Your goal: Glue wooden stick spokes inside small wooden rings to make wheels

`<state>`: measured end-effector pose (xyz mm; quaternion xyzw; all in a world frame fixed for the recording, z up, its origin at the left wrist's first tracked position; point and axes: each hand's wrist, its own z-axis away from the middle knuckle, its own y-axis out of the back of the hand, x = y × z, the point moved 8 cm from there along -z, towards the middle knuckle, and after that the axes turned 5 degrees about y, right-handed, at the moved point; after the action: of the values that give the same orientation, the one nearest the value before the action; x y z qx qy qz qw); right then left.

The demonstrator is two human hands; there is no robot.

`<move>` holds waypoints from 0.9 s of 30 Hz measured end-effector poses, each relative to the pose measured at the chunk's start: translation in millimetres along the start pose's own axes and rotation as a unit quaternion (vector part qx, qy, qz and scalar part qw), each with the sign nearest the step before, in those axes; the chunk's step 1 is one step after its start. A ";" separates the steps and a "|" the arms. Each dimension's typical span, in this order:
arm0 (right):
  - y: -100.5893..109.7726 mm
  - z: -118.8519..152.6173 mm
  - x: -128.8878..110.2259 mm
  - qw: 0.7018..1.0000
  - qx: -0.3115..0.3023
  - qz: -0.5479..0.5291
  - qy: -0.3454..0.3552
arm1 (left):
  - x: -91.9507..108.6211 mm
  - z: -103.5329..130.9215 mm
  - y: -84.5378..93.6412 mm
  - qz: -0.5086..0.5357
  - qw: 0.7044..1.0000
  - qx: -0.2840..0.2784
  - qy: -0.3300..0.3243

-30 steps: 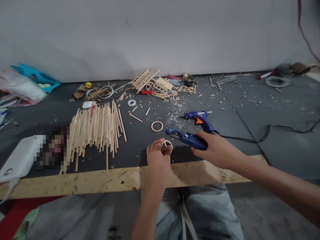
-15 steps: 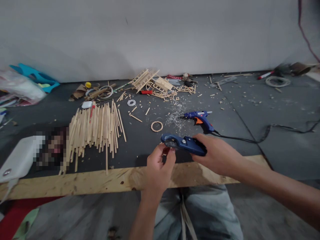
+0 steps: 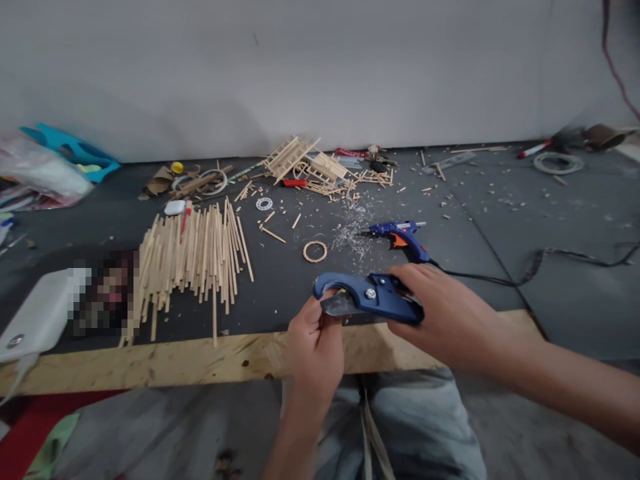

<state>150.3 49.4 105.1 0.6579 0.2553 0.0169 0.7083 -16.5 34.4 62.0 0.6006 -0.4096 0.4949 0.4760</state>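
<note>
My right hand (image 3: 445,307) is wrapped round the handles of a blue pipe cutter (image 3: 373,297), held above the table's front edge with its jaw pointing left. The cutter's dark blade stands apart from its curved jaw. Closed in a pinch, my left hand (image 3: 316,333) is right at that jaw, fingertips against or just behind the blade. Whatever those fingers hold is hidden. A small wooden ring (image 3: 315,251) lies flat on the dark table just beyond the cutter. Behind my right hand, a blue glue gun (image 3: 400,233) with an orange trigger rests on its side.
Many thin wooden sticks (image 3: 195,257) lie in a pile to the left, beside a white power bank (image 3: 43,313). Small wooden frames (image 3: 293,159) and offcuts sit at the back. The glue gun's black cord (image 3: 500,280) runs right. A wooden strip (image 3: 200,360) edges the table.
The cutter's blade has swung down, away from the curved jaw, so the jaw now gapes. My left hand has shifted slightly left and stays pinched.
</note>
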 end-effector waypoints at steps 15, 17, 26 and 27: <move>4.5 -3.5 3.5 0.999 -0.035 0.019 -0.035 | 4.6 5.9 0.4 0.013 0.999 0.024 0.041; 5.0 -4.5 4.5 0.998 -0.041 0.021 -0.042 | 4.6 5.0 0.0 0.016 0.999 0.022 0.045; 2.8 -9.8 10.1 0.995 -0.060 0.042 -0.061 | -2.9 2.2 -4.5 0.068 0.991 0.003 0.115; 1.3 -10.4 10.8 0.995 -0.064 0.043 -0.062 | -4.9 1.6 -4.8 0.071 0.990 0.005 0.123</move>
<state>156.1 63.0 102.6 0.6216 0.1808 0.0232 0.7618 -12.4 34.0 56.3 0.5070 -0.3875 0.5994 0.4832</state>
